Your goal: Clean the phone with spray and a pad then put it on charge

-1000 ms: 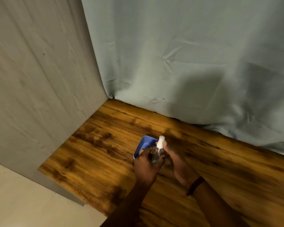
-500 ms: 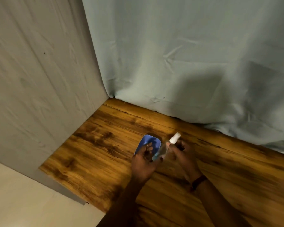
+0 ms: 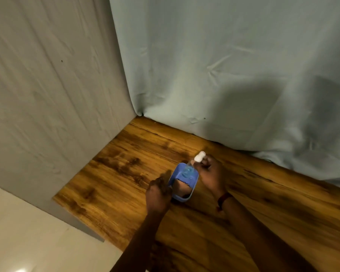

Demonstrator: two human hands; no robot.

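**A:** Since half a second back the phone (image 3: pixel 183 180) has tipped up, right? It was lying flatter near the worktop (image 3: pixel 110 173), and now the left hand (image 3: pixel 159 190) props it on its near edge, blue side facing the camera, fingers curled round its left edge.

**B:** Yep, and the spray bottle (image 3: pixel 192 165) has shifted too. The right hand (image 3: pixel 208 174) is closed round it at the phone's far right corner, white nozzle (image 3: pixel 199 156) sticking out the top, a fingertip up beside it. The clear body sits right over the phone, so you see blue through it.

**A:** So we're at the spraying step?

**B:** That's my read: it's lined up to mist the surface. Can't tell if any spray has landed. No pad or charger in view, so wiping and charging are both to come.
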